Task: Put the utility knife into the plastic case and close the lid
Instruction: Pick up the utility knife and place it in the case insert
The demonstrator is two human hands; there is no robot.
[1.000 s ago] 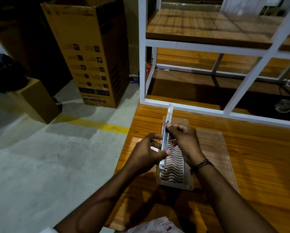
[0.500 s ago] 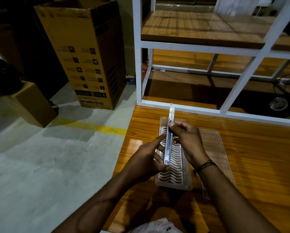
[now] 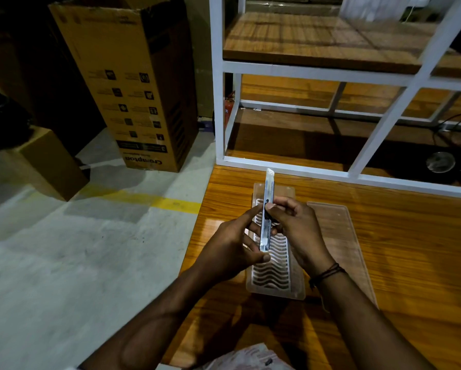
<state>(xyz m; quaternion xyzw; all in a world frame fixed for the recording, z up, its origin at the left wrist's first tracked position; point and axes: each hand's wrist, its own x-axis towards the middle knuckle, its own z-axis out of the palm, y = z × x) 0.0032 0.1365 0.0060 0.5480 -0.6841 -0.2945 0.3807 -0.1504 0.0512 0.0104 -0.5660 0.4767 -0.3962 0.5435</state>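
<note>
Both hands grip utility knife, hiding plastic case middle.

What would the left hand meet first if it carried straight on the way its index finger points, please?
Almost at once the utility knife, which the left hand already holds together with the right hand. Its index fingertip seems to touch the knife's side, though depth is unclear.

The utility knife, slim and silvery with a black slider, is hovering lengthwise above the plastic case, its tip pointing away past the case's far end. The clear case is lying open, its wavy-ribbed tray beneath the knife and its lid spread flat alongside, right of the tray.
</note>
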